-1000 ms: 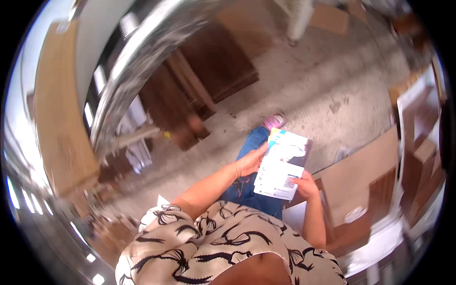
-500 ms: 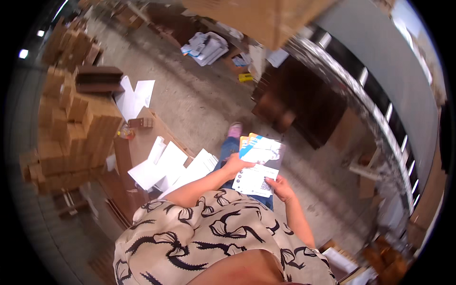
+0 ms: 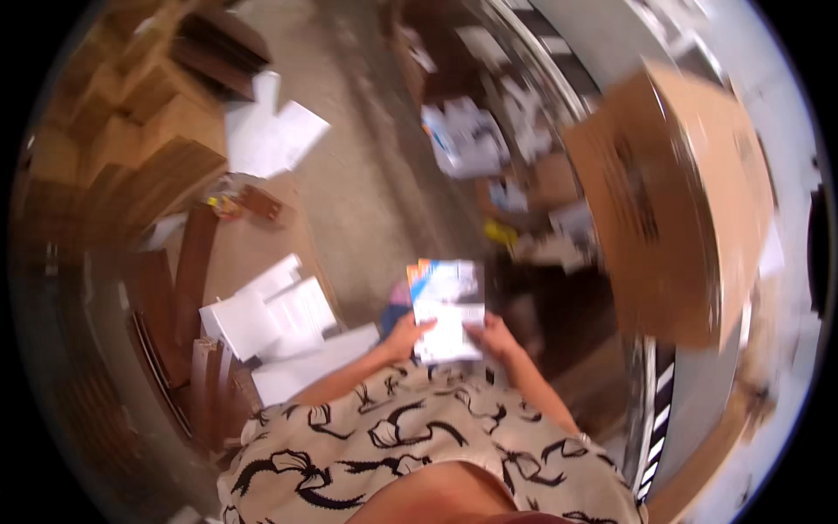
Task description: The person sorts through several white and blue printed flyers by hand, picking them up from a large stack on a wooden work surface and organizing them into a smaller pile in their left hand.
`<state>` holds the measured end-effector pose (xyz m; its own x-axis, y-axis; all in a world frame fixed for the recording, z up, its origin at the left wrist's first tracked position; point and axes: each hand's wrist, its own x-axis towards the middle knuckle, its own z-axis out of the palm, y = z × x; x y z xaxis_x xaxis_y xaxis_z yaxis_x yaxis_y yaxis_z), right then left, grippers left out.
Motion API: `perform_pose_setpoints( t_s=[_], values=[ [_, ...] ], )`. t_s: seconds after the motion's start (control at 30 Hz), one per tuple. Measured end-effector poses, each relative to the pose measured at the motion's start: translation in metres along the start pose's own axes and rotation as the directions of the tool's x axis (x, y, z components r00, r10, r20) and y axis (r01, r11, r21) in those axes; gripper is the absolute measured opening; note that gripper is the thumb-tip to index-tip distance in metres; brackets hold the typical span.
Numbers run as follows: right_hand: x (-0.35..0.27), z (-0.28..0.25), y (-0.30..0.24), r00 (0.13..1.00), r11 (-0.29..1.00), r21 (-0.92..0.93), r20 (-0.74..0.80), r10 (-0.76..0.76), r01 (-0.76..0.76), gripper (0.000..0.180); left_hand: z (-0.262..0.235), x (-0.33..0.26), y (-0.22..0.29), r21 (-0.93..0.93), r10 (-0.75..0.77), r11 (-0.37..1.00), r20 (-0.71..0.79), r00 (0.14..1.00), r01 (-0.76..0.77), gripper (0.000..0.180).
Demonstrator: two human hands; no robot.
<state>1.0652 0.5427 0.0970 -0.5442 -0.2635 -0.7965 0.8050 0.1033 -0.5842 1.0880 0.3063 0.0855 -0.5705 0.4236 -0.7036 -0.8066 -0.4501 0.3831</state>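
In front of my body I hold a few printed leaflets [image 3: 449, 306], white with blue, orange and dark areas, stacked and slightly fanned at the upper left. My left hand [image 3: 408, 336] grips their left edge, thumb on top. On the right edge, my right hand [image 3: 493, 335] pinches them, its thumb also over the front. The fingers beneath are hidden by the paper. Motion blurs the print. To the left of my left hand lie white sheets or panels [image 3: 284, 319] on a brown cardboard surface.
A large taped cardboard box [image 3: 672, 210] rests on the conveyor [image 3: 648, 393] at right. Stacked cartons [image 3: 131, 131] rise at far left, near brown panels [image 3: 196, 279]. A pile of papers [image 3: 465, 135] and a yellow object [image 3: 500, 232] lie ahead, beyond the concrete floor [image 3: 349, 175].
My view has turned to the right, so the large box on the conveyor shows fully. Both hands keep the leaflets, now more upright, with the right hand further up the edge.
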Motion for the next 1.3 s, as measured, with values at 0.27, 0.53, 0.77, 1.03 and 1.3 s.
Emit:
perform_pose_setpoints(
  t_s=[0.27,0.53,0.77,1.03,1.3],
  values=[
    [0.121,0.024,-0.125,0.973,0.995,0.024,0.213,0.089,-0.096,0.031,-0.03,0.042,0.122,0.03,0.168,0.986,-0.223,0.96,-0.166,0.037],
    [0.248,-0.03,-0.188,0.997,0.966,-0.255,0.08,-0.008,0.028,0.033,-0.027,0.089,0.26,-0.087,0.234,0.955,-0.365,0.901,-0.284,0.035],
    [0.381,-0.125,-0.221,0.972,0.989,-0.057,-0.2,0.124,-0.138,0.027,-0.057,0.188,0.331,0.118,0.314,0.944,-0.606,0.731,-0.308,0.036],
    [0.49,-0.141,-0.281,0.951,0.963,0.21,-0.223,0.216,-0.17,0.039,-0.081,0.341,0.437,0.352,0.071,0.929,-0.479,0.875,0.117,0.029],
    [0.627,-0.188,-0.264,0.833,0.896,0.443,-0.481,0.274,-0.039,0.066,-0.125,0.629,0.517,0.955,0.119,0.296,-0.022,0.993,-0.015,0.039]
  ],
)
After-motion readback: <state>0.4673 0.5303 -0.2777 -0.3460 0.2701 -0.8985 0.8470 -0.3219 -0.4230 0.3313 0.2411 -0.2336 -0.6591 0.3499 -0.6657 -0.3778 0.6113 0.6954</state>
